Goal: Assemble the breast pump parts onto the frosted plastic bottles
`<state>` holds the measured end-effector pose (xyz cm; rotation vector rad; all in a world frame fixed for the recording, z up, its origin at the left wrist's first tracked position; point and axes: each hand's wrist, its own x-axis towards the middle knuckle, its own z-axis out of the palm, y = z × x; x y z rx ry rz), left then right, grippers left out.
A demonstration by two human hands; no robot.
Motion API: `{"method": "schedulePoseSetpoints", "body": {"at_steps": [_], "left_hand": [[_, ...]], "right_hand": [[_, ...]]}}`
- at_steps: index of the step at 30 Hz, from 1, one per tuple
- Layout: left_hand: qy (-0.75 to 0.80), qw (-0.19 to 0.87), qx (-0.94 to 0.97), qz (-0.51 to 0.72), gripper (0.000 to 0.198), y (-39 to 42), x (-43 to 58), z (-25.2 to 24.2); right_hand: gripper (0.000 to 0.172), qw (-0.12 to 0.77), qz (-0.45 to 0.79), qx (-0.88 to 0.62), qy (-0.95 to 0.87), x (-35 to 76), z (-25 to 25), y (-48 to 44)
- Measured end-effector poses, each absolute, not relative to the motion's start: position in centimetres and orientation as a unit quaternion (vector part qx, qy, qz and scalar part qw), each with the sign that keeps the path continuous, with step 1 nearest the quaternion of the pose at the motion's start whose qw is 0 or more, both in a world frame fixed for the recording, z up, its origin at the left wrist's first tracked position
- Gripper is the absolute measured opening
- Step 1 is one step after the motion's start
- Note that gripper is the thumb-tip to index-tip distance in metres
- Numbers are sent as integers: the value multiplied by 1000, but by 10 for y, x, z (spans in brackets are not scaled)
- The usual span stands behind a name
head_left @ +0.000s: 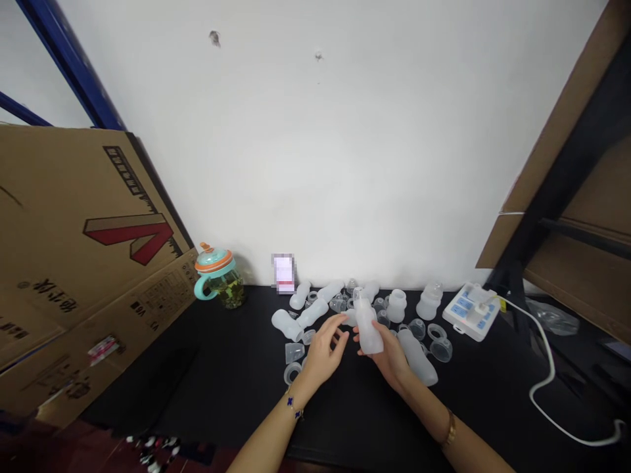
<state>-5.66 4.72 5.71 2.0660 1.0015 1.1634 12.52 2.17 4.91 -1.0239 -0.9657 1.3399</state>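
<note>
My right hand is wrapped round a translucent white baby bottle, tilted slightly, with a narrow top pointing away. Just left of it, my left hand has its fingers apart and slightly curled, holding nothing that I can see. Several bottle bodies lie around both hands, among them one bottle body beside my right wrist. A clear cap and a ring collar rest left of my left hand. More clear caps and rings lie partly hidden behind the held bottle.
A teal-lidded glass teapot stands at the back left beside a large cardboard box. A white power strip with a white cable sits at right. An upright bottle and a blurred-out card are near the wall.
</note>
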Motion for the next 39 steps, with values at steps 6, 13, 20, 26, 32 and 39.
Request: {"method": "schedulePoseSetpoints", "body": {"at_steps": [6,13,20,26,32,39], "left_hand": [[345,260,822,371,38,38,-52,62],[330,246,844,344,44,32,-50,64],[323,246,852,331,46,31,-50,66],[317,243,856,330,50,29,-49,69],[316,241,859,321,51,30,-49,67],[310,230,860,334,52,30,-50,66]], "right_hand": [[59,584,561,-439,-389,128,45,25],[49,601,547,-448,-373,128,43,25],[46,626,525,-443,-369,127,47,26],[62,609,537,-427,-398,130,42,29],[55,625,542,-436,-355,127,47,26],[46,623,538,-430,-371,125,52,24]]}}
